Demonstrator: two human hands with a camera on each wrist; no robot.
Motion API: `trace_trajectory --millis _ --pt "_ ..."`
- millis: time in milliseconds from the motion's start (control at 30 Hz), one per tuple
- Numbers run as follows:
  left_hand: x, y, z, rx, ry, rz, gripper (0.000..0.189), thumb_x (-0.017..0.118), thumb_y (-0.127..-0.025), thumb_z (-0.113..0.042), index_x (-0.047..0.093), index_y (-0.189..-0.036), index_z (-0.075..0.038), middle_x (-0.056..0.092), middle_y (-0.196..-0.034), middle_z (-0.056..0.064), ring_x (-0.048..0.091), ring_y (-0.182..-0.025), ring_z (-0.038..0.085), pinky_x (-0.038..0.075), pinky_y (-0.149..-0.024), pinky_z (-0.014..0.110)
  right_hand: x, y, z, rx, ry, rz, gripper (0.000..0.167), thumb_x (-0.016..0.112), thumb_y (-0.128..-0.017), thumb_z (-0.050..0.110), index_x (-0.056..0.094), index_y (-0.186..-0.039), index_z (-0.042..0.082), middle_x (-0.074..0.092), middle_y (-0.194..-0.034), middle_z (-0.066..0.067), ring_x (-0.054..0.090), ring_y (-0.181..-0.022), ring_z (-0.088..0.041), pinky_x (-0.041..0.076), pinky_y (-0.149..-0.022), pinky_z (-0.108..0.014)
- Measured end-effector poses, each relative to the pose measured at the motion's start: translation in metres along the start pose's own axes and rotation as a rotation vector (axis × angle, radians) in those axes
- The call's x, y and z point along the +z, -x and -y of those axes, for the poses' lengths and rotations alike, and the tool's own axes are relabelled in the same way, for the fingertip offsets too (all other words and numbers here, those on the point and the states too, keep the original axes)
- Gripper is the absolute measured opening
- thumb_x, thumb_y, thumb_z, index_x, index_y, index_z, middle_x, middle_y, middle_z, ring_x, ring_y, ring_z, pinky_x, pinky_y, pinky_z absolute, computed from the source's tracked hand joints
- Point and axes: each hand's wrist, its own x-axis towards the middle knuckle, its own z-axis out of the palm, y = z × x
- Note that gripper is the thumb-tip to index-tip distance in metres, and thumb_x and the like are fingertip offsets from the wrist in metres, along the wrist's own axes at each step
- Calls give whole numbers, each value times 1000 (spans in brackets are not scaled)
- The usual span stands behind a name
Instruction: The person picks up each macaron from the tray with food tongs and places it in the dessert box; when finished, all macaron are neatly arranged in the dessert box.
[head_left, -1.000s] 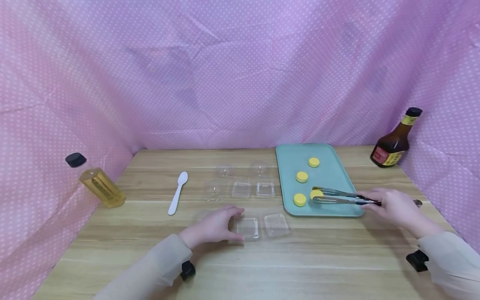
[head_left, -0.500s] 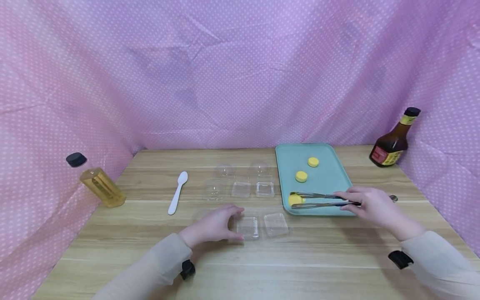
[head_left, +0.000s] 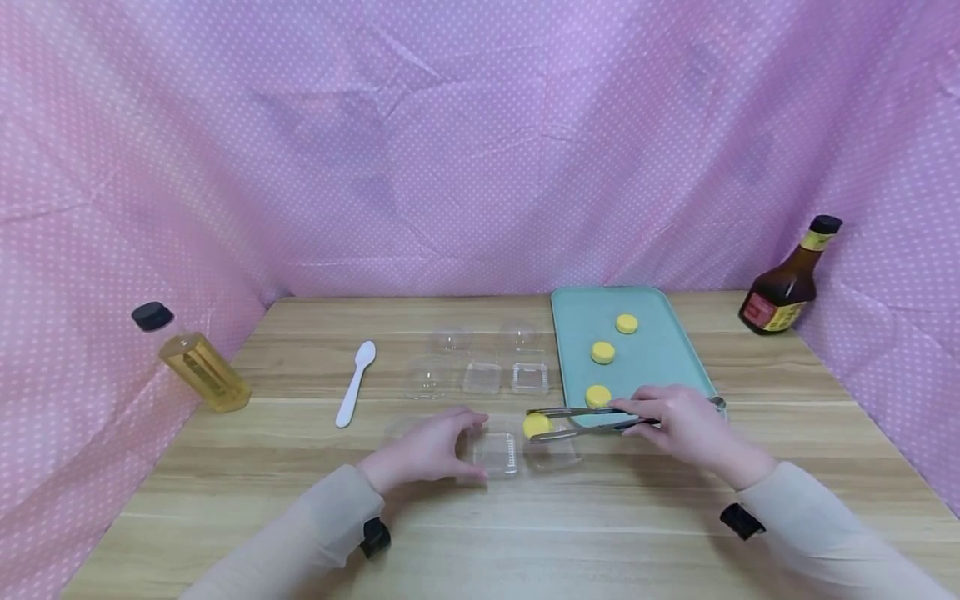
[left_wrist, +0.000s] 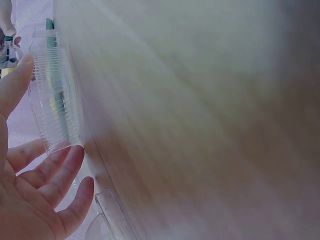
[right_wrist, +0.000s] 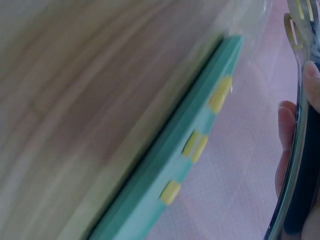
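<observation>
In the head view my right hand (head_left: 686, 425) grips metal tongs with dark handles (head_left: 577, 429). Between the tong tips is a small round yellow disc (head_left: 536, 426), over the right half of a clear hinged plastic container (head_left: 495, 454). My left hand (head_left: 427, 450) holds that container's left half by its sides, thumb on the near side and fingers on the far side. The left wrist view shows the thumb and fingertips against the ribbed clear wall (left_wrist: 52, 95). On the green tray (head_left: 652, 333) lie three more yellow discs (head_left: 597, 396), one near the tongs.
More clear containers (head_left: 482, 377) stand behind the left hand. A white spoon (head_left: 356, 383) lies to their left. An oil bottle (head_left: 206, 371) stands far left, and a dark sauce bottle (head_left: 783, 287) far right. A pink dotted curtain (head_left: 480, 167) surrounds the table.
The right hand and tongs have moved left from the tray, carrying a yellow disc off it to above the container's right half. The left hand has stayed in place.
</observation>
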Motion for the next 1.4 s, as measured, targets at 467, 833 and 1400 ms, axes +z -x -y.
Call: trace_trajectory --millis 467,833,1400 --pt "1 0 1 17 4 -10 78 79 -74 -41 49 -135 -2 59 -126 8 55 -117 22 44 -103 40 27 -21 23 -38 0 19 43 86 -60 5 74 -102 11 63 -74 4 45 -59 1 45 -51 -19" --pt "2 0 2 23 4 -6 79 79 -74 -41 49 -135 -2 59 -124 6 56 -115 20 45 -102 40 28 -30 31 -21 28 85 41 85 -62 8 74 -102 11 46 -66 11 33 -56 0 35 -48 -14" --pt "3 0 3 21 2 -8 80 79 -73 -43 49 -135 -2 60 -123 6 56 -113 20 46 -101 38 21 -36 32 -21 25 116 45 83 -62 4 74 -105 13 51 -67 8 35 -56 -1 38 -48 -18"
